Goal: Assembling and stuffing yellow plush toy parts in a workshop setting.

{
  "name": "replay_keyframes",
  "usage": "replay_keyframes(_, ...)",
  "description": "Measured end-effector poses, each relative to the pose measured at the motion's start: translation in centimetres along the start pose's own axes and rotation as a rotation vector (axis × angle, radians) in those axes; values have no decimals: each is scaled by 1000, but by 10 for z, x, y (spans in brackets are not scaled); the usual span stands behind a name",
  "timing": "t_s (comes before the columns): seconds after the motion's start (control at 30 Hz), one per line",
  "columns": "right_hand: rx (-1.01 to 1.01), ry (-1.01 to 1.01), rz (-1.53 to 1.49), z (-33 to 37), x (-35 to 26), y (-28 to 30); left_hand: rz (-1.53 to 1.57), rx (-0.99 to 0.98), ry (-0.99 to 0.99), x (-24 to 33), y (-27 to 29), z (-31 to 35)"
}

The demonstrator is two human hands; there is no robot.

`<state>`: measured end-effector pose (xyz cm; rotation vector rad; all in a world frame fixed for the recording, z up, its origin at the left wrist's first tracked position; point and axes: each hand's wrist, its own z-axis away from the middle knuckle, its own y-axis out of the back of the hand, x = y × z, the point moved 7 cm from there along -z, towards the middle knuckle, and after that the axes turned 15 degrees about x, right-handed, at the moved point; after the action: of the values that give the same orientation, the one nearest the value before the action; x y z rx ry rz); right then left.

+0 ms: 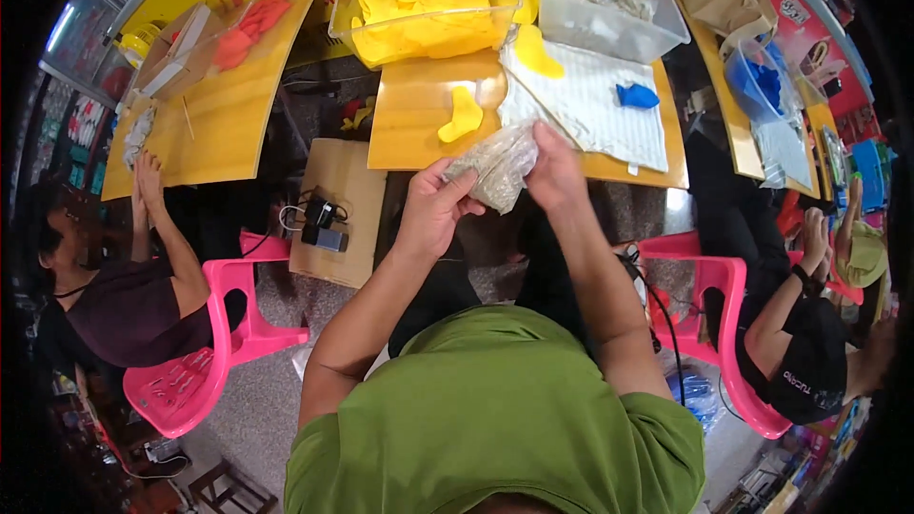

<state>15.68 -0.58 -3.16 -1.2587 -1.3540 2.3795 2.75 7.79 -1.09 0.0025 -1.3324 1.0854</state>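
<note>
From the head camera, looking down past a green shirt, both hands meet just in front of the table edge around a clear plastic bag stuffed with small greyish pieces. The left hand has its fingers closed on the bag's lower left side, thumb on top, while the right hand pinches its upper right end, so the bag hangs stretched between them above the lap, off the table, apparently held that way to keep the contents from spilling. Just beyond it a white ribbed mat lies on the yellow tabletop with a small blue piece on it, near enough for either hand. A yellow flat piece lies loose on the wood beside the mat, and another rests at the foot of a clear bin of yellow pieces; a second clear bin beside it holds grey bits like those in the bag. To the left stands another yellow table with a tray of red pieces, where a seated person rests a hand. A cardboard box with a cabled device sits between the tables. Pink plastic chairs stand on both sides on a speckled floor, another person sits at the right, and red and yellow signboards close the room.
</note>
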Motion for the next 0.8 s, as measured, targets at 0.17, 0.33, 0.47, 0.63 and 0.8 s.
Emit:
replay_keyframes(0.17, 24, -392, -197, 63, 78, -7, -282, 92, -79, 3, 25, 19)
replay_keyframes(0.33, -31, -386, -29, 83, 114, 19, -637, 186, -108, -8, 53, 33)
replay_keyframes(0.47, 109, -309, 48, 87, 116, 31, -650, 224, -25, -18, 73, 45)
replay_keyframes(0.63, 125, -203, 129, 84, 123, 41, -642, 220, -56, -22, 70, 52)
replay_keyframes(0.8, 174, -304, 28, 88, 135, 44, -608, 195, 69, -34, 74, 56)
